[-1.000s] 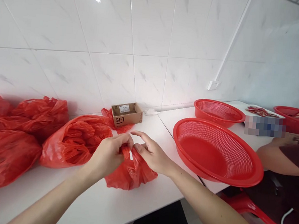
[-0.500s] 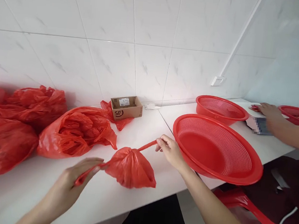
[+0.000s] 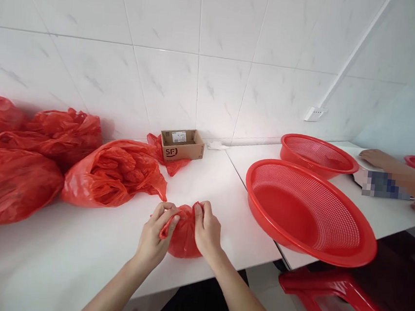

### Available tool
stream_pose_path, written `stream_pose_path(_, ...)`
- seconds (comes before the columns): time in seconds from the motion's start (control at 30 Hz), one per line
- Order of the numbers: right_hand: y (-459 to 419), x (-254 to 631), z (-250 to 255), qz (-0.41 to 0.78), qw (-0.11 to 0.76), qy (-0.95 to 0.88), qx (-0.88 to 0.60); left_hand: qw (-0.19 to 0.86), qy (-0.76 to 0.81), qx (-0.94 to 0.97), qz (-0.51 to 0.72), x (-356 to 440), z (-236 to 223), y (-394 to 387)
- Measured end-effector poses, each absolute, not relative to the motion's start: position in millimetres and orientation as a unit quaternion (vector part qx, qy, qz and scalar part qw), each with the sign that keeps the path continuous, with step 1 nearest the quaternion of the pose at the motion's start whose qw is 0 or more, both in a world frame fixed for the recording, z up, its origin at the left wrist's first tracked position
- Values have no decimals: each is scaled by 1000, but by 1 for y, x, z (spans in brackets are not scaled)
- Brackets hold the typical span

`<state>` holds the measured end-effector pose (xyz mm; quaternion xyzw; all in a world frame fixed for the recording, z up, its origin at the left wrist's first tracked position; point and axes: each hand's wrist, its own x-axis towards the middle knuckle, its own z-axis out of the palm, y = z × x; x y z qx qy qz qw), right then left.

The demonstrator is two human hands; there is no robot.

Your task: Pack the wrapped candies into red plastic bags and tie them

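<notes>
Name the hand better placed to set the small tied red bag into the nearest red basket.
Right. The right hand grips the small red bag on the side facing the nearest red basket; the left hand would have to cross over.

Thin crinkled glossy plastic bag [image 3: 182, 231]

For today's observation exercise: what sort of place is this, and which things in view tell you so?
Probably a small packing or sorting workroom. White tiled wall, a long white table lined with stuffed red plastic bags, big red sieve baskets, and both hands gripping a small red bag.
</notes>
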<state>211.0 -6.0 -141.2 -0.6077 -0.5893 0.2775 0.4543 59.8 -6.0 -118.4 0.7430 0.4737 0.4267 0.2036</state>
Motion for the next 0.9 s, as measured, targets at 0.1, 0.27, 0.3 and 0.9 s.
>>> stream_pose_path(0.1,3,222,-145,234,436,-625,-604,198,494,740,411,53,-125,-5)
stream_pose_path(0.27,23,256,-140,180,420,-613,-644,202,536,728,377,32,-127,-8)
stream_pose_path(0.3,24,258,-139,183,418,-610,-648,202,548,722,371,32,-128,-8)
stream_pose_path(0.9,76,241,-164,149,200,-659,-709,125,605,775,133,85,-160,68)
